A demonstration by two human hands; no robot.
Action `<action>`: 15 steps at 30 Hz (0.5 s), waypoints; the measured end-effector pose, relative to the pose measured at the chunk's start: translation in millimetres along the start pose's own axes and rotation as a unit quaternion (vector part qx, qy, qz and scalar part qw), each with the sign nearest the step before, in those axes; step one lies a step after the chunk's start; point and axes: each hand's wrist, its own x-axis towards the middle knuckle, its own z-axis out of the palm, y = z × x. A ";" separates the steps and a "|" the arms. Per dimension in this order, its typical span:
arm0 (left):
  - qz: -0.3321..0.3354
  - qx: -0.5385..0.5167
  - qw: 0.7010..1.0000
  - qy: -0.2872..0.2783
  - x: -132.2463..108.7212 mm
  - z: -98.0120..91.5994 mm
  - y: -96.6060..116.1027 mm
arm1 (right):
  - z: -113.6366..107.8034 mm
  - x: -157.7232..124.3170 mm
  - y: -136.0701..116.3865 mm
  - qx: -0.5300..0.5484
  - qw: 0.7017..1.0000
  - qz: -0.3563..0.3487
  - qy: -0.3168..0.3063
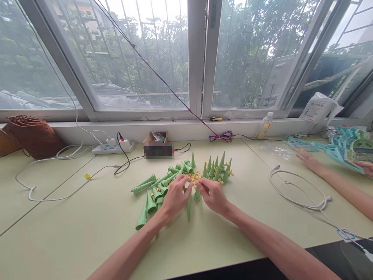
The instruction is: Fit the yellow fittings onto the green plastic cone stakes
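Note:
My left hand (178, 195) is closed in a pinch over the middle of the table. Opposite it, my right hand (215, 195) also pinches, its fingertips close to the left ones. What either pinch holds is too small to make out. Small yellow plastic valves (194, 177) lie in a pile just beyond my fingertips. A green plastic spike (197, 195) stands between my hands, partly covered by the right. Loose green hollow spikes (150, 204) are heaped left of my left hand, some under it. Several green spikes with yellow valves fitted (217, 171) stand upright beyond my right hand.
Another person's hand (310, 160) reaches in at the right, by teal plastic hangers (338, 153). A coiled white cable (291, 202) lies right. At the back are a power strip (113, 147), a small cardboard box (149, 139) and a bottle (264, 126).

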 end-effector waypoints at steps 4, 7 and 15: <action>-0.009 -0.018 1.000 -0.022 -0.7 0.6 0.8 | -1.0 0.2 -0.9 0.000 1.000 0.003 -0.003; -0.012 -0.021 0.999 -0.028 -0.7 1.6 -0.2 | -1.5 0.5 -2.3 0.007 1.000 0.002 -0.004; -0.008 -0.019 0.999 -0.035 -0.1 3.0 -2.0 | -1.1 0.5 -2.4 0.013 1.000 0.005 -0.007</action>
